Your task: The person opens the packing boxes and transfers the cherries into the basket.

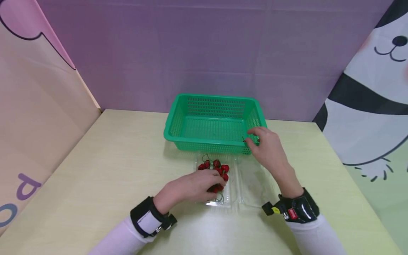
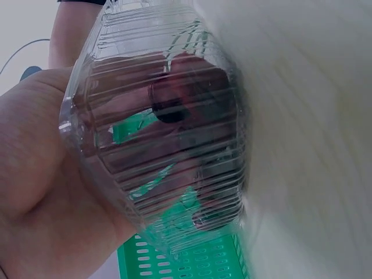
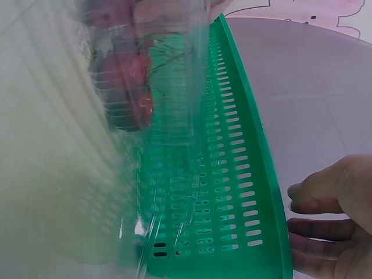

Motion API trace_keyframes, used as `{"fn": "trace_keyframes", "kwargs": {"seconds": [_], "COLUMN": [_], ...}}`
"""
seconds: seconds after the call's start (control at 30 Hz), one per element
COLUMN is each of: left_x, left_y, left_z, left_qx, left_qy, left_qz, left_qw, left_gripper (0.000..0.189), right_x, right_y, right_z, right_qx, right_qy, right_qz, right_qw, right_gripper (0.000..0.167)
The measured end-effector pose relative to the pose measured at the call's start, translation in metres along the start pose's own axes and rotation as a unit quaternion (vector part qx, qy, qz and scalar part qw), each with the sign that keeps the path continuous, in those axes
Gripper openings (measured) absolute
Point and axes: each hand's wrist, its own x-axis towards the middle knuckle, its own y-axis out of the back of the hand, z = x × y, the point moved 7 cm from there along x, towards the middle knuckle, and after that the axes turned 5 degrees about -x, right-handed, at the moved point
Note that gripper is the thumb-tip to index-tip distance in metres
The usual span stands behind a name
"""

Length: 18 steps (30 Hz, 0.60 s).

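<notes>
Several red cherries (image 1: pixel 225 168) with thin stems fill one half of a clear hinged plastic box (image 1: pixel 234 198) on the table. My left hand (image 1: pixel 199 186) reaches down into that half, thumb and fingers curled about a cherry (image 2: pixel 170 107), which shows through the ribbed wall in the left wrist view. My right hand (image 1: pixel 269 148) hangs over the front right corner of the green basket (image 1: pixel 181 140), its thumb and fingers bent. At its thumb tip a thin stem sticks out and a bit of dark red shows; the rest of that cherry is hidden by the hand.
The box's transparent lid (image 1: pixel 255 184) lies folded open to the right, under the right forearm. The basket stands just behind the box, near the purple backdrop (image 1: pixel 210 46). Pale wooden table (image 1: pixel 127 148) stretches out on both sides.
</notes>
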Motion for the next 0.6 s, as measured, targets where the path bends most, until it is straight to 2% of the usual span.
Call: {"fn": "trace_keyframes", "kwargs": {"seconds": [0.1, 0.37, 0.6], "left_x": [0.0000, 0.0002, 0.0029], "left_y": [0.0000, 0.0007, -0.0007], "left_z": [0.0006, 0.0009, 0.0033], "left_qx": [0.007, -0.005, -0.003], "left_qy": [-0.010, -0.014, -0.030], "left_qz": [0.007, 0.015, 0.023], "left_qw": [0.9999, 0.9998, 0.9993], "left_gripper": [0.033, 0.031, 0.017], "right_x": [-0.0001, 0.0000, -0.0008], "right_y": [-0.0007, -0.0008, -0.0010], "right_z": [-0.0001, -0.0005, -0.0010], "right_qx": [0.000, 0.001, 0.003], "right_qy": [0.000, 0.003, 0.003], "right_qz": [0.000, -0.003, -0.004], "right_qw": [1.0000, 1.0000, 1.0000], "right_gripper": [0.023, 0.023, 0.023]}}
